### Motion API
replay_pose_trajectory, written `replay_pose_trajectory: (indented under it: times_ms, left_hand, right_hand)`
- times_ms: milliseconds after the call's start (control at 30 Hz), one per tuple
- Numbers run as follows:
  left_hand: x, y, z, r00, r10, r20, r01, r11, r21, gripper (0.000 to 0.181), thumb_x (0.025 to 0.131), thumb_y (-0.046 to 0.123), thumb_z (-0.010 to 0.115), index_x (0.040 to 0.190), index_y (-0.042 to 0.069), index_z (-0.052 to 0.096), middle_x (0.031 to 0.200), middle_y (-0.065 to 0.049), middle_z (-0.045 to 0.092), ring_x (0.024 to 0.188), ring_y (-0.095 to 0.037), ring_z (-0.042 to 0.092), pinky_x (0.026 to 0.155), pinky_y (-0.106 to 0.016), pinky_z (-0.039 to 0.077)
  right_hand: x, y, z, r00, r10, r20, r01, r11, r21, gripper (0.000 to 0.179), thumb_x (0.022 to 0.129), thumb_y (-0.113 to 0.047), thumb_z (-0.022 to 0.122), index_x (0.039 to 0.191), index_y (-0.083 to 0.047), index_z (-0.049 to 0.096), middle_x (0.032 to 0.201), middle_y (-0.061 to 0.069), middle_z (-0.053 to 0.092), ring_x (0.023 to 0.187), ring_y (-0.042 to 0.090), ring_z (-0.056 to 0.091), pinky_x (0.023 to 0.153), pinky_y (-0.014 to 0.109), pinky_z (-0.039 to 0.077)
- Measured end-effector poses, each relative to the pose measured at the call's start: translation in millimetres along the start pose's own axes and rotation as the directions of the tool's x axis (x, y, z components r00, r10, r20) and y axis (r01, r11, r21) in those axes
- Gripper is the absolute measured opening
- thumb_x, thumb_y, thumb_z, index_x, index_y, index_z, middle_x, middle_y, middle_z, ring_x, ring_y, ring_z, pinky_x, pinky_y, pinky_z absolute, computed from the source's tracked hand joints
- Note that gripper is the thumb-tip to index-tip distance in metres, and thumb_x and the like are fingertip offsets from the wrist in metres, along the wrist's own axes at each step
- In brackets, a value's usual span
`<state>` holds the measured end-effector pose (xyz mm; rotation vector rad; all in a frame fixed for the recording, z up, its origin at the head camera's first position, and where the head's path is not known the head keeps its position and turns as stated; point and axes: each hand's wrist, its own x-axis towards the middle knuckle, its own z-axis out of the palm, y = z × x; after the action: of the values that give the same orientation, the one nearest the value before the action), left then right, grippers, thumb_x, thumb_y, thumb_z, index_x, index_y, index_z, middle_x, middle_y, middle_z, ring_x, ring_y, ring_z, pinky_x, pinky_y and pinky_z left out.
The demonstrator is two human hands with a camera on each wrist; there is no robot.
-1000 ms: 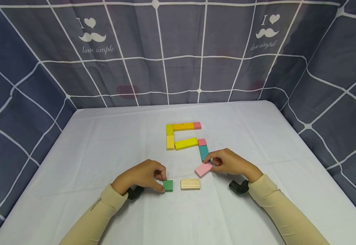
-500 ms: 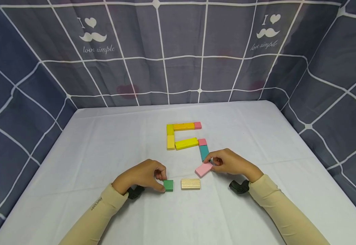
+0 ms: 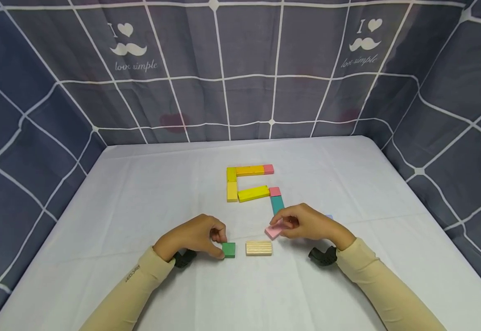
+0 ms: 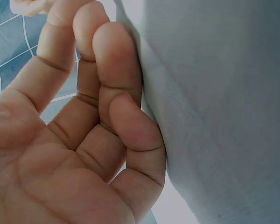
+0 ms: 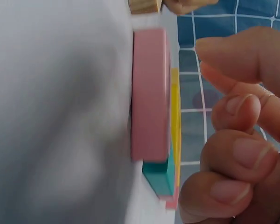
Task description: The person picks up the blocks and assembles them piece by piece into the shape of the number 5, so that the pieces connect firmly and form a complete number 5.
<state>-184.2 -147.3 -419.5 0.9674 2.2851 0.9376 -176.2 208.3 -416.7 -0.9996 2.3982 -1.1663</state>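
Note:
My left hand (image 3: pixel 196 236) has its thumb and index finger at the left side of a small green block (image 3: pixel 229 250), pinching it on the white cloth. In the left wrist view the other fingers (image 4: pixel 116 56) are curled and the green block is hidden. My right hand (image 3: pixel 304 222) hovers over a pink block (image 3: pixel 274 230); in the right wrist view its fingertips are apart from the pink block (image 5: pixel 150 95), which lies on the cloth. The pink block slants just below a teal block (image 3: pixel 277 205). Between the two hands lies a ridged, light wooden block (image 3: pixel 258 248).
Beyond the hands, yellow blocks (image 3: pixel 253 193), an orange-yellow block (image 3: pixel 250 170) and pink end pieces (image 3: pixel 268 169) form a bent line joined to the teal block. A lilac bit (image 3: pixel 329 216) peeks out behind the right hand. Checked grey curtains (image 3: pixel 244 69) enclose the table (image 3: pixel 141 184).
The right hand's fingers have come off the pink block and shifted slightly left over it. A lilac bit now shows behind that hand. The left hand stays at the green block.

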Motion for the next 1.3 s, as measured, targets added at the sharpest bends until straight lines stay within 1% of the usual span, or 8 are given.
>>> replay_pose_trajectory:
  times_ms: [133,267,400,533,700,867,1033,1300]
  left_hand:
    - [0.1,-0.3,-0.2,1.000,0.005,-0.001,-0.005,1.000,0.004,0.025,0.076,0.008,0.098,0.083,0.013,0.074,0.085,0.010,0.068,0.080,-0.007,0.059,0.077,-0.025,0.052]
    - [-0.2,-0.6,-0.1,1.000,0.003,0.000,-0.003,1.000,0.002,0.025,0.076,0.008,0.098,0.084,0.013,0.074,0.085,0.010,0.068,0.080,-0.007,0.059,0.077,-0.025,0.052]
    - [0.0,-0.3,0.0,1.000,-0.003,0.002,0.003,1.000,0.004,0.025,0.077,0.008,0.098,0.084,0.014,0.074,0.085,0.010,0.068,0.080,-0.007,0.059,0.078,-0.025,0.052]
    - [-0.4,1.2,-0.3,1.000,-0.005,0.002,0.005,1.000,0.002,0.025,0.077,0.008,0.097,0.084,0.014,0.074,0.086,0.010,0.068,0.081,-0.008,0.059,0.078,-0.025,0.053]
    - [-0.9,2.1,-0.6,1.000,-0.003,0.003,0.003,1.000,0.001,0.025,0.077,0.007,0.097,0.084,0.013,0.074,0.086,0.011,0.069,0.082,-0.008,0.059,0.079,-0.025,0.053]
    - [-0.4,2.5,-1.0,1.000,-0.009,0.005,0.009,1.000,-0.005,0.025,0.077,0.006,0.097,0.084,0.013,0.074,0.086,0.009,0.069,0.081,-0.008,0.059,0.078,-0.025,0.053]
    - [-0.5,3.4,-1.3,1.000,-0.017,0.005,0.017,1.000,-0.002,0.025,0.077,0.006,0.097,0.084,0.013,0.074,0.085,0.009,0.068,0.081,-0.007,0.059,0.078,-0.025,0.053]
    - [-0.5,3.3,-1.2,1.000,-0.011,0.006,0.011,1.000,0.001,0.025,0.077,0.007,0.097,0.084,0.013,0.074,0.086,0.010,0.069,0.081,-0.007,0.059,0.078,-0.024,0.053]
  right_hand:
    - [1.2,-4.7,6.3,1.000,-0.024,0.020,0.023,1.000,0.021,0.020,0.093,-0.001,0.082,0.112,-0.006,0.080,0.071,-0.015,0.043,0.066,0.004,0.043,0.063,0.023,0.037]
    - [2.5,-8.6,12.4,0.999,-0.012,0.045,0.011,1.000,0.022,0.020,0.093,-0.002,0.082,0.112,-0.005,0.080,0.071,-0.015,0.045,0.067,0.003,0.044,0.063,0.021,0.038]
    - [3.9,-11.5,18.5,0.998,0.004,0.059,-0.004,1.000,-0.005,0.021,0.091,-0.005,0.086,0.111,-0.005,0.080,0.071,-0.015,0.046,0.066,0.001,0.044,0.063,0.020,0.038]
    - [5.3,-14.3,24.1,0.998,0.008,0.066,-0.005,0.999,-0.052,0.023,0.088,-0.009,0.090,0.108,-0.008,0.080,0.069,-0.016,0.045,0.064,-0.001,0.042,0.063,0.020,0.039]
    - [6.2,-16.7,29.8,0.998,0.003,0.062,0.004,0.995,-0.105,0.022,0.086,-0.010,0.092,0.103,-0.011,0.078,0.068,-0.016,0.044,0.063,-0.002,0.042,0.065,0.021,0.041]
    - [6.1,-18.3,32.8,0.999,0.012,0.052,-0.005,0.992,-0.127,0.021,0.086,-0.009,0.092,0.100,-0.011,0.077,0.068,-0.017,0.044,0.064,-0.002,0.043,0.064,0.021,0.041]
    - [6.4,-18.9,34.6,0.999,0.015,0.040,-0.009,0.991,-0.136,0.020,0.086,-0.006,0.090,0.101,-0.010,0.077,0.069,-0.016,0.045,0.064,-0.002,0.044,0.065,0.021,0.043]
    - [7.5,-22.1,38.7,0.999,0.034,0.006,-0.033,0.989,-0.142,0.019,0.087,-0.005,0.088,0.103,-0.007,0.078,0.067,-0.015,0.046,0.063,-0.002,0.043,0.064,0.022,0.043]
